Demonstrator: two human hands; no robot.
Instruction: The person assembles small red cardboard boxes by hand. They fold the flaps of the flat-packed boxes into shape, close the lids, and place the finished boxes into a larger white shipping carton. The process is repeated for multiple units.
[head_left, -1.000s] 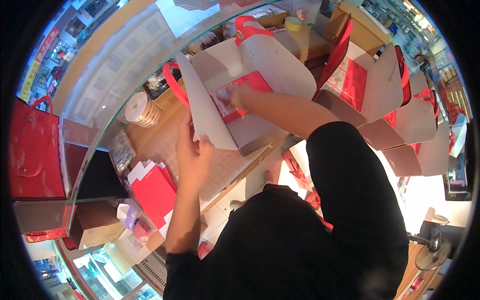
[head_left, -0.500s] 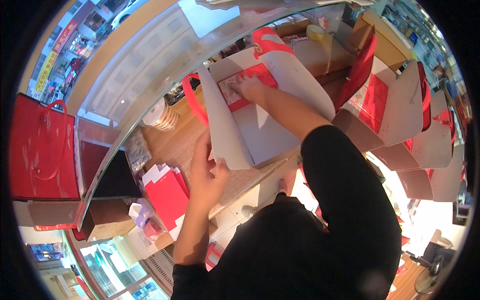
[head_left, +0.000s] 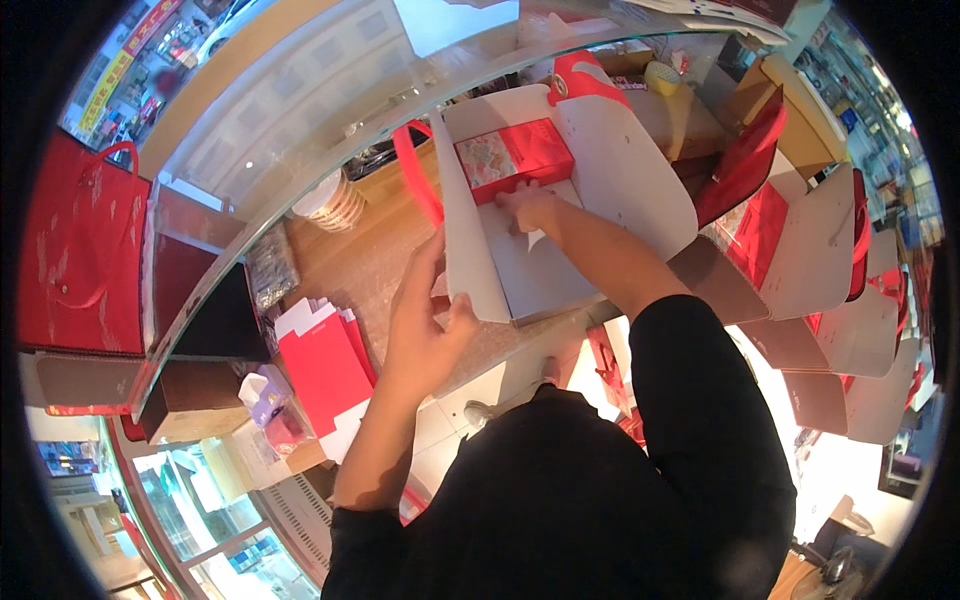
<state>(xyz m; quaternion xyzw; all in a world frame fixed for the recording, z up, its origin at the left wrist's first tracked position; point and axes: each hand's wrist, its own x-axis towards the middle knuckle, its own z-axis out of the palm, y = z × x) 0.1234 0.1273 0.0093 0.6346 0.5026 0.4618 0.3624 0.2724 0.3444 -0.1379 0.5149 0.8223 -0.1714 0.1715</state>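
A gift box (head_left: 625,170) with a pale inside and a red handle stands opened out on the counter before me. In its far end lies a smaller red box (head_left: 540,150) with a patterned panel on top. My right hand (head_left: 527,204) is inside the gift box, fingers stretched against the near side of the red box. At the gift box's left wall, my left hand (head_left: 432,335) grips the edge, with its fingertips partly hidden behind the wall and the thumb on the near side.
A glass panel (head_left: 330,165) curves along the counter's far side. Flat red and white cartons (head_left: 325,370) lie at left, near a purple tissue pack (head_left: 262,395). Stacked tubs (head_left: 332,203) stand behind them. More opened gift boxes (head_left: 805,250) line the right.
My right hand has slid from the red box's top down to its near side, uncovering the patterned panel. My left hand stays at the gift box's wall. The view has shifted slightly.
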